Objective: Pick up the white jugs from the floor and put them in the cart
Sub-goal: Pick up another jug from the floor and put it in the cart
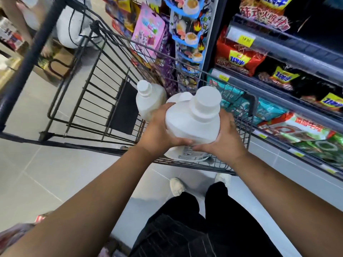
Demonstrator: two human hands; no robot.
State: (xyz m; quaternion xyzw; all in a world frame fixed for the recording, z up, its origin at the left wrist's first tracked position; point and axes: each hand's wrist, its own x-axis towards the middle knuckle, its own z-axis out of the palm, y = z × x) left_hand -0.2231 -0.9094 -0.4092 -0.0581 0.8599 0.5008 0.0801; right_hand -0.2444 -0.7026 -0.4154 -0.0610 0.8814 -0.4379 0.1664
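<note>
left hand [159, 130], right hand [225, 140], both arms outstretched, hands clasping

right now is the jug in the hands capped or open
Capped: a white cap sits on the held jug, gripped by left hand and right hand.

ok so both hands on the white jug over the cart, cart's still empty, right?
Not empty. The head view shows a second white jug already standing inside the cart. The rest holds: left hand and right hand both grip the white jug over the cart.
</note>
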